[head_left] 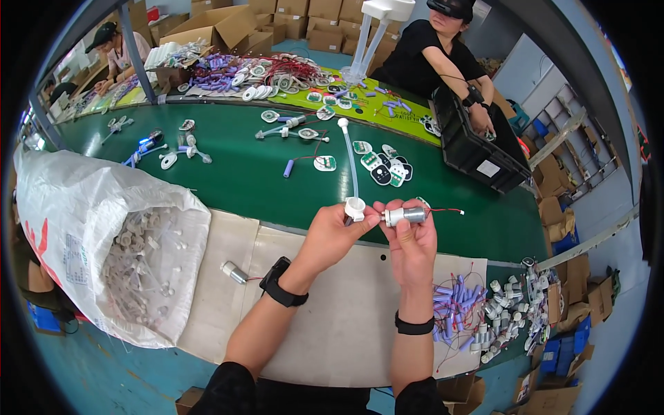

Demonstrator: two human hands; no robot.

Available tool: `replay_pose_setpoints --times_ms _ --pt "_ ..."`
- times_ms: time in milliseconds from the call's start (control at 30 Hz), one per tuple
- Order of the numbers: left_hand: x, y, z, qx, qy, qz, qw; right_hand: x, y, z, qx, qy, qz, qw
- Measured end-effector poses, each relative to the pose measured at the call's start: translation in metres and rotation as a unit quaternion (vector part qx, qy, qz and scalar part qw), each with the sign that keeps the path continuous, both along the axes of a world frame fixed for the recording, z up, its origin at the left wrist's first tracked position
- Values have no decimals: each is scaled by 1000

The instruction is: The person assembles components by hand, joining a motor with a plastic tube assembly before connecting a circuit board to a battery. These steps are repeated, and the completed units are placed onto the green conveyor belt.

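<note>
Head view. The left hand is closed around a white plastic cap, pinched between thumb and fingertips; a thin white tube runs up from the cap across the green desk. The right hand is closed on a small silver cylindrical motor, held level just right of the cap, its nose nearly touching the cap. A red wire trails from the motor's far end. Both parts are held above the desk's near edge, over a pale sheet of card laid there.

Left of the cap, a large white sack lies open on the desk, filled with white tubed caps. Between sack and left wrist, a second silver motor rests on the card. Right of the right forearm, a heap of purple cells with red wires and a heap of small silver motors are noted. Beyond the cap, oval green-and-white circuit pieces are scattered on the desk. Farther off, a person in black reaches into a black crate.
</note>
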State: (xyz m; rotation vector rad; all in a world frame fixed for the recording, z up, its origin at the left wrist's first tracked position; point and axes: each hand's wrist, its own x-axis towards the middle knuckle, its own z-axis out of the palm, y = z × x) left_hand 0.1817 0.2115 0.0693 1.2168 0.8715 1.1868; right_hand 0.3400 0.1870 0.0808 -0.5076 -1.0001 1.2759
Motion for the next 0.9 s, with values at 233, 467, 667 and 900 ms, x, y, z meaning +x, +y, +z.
replay_pose_setpoints --times_ms 233,467,667,900 --pt "2 -4 0 -15 7 10 1000 -6 1 -3 13 -34 -21 999" --pt "4 -2 -5 -21 7 0 1000 0 1 -6 -6 -53 -22 998" --pt "6 -7 1 -18 111 -83 990 18 -3 15 -65 -59 -54 995" --pt "-42 80 -47 214 506 167 819 62 -20 54 30 -15 -188 982"
